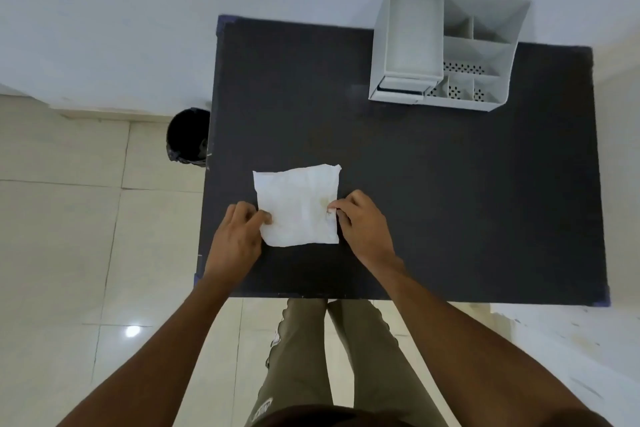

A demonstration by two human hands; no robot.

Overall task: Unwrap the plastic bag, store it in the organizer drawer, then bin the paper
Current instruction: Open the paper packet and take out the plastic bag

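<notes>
A folded white paper packet point(298, 206) lies flat on the black table point(450, 184), near its front left. My left hand point(239, 236) pinches the packet's lower left edge. At the right edge, the fingertips of my right hand point(360, 225) pinch it too. The plastic bag is hidden; no part of it shows outside the paper. A white desk organizer point(446, 48) stands at the table's far right, with a small drawer point(401, 85) at its front left that looks closed.
A black bin point(188, 135) stands on the tiled floor just off the table's left edge. The organizer has several open compartments, some perforated. A white wall lies behind the table. My legs stand at the table's front edge.
</notes>
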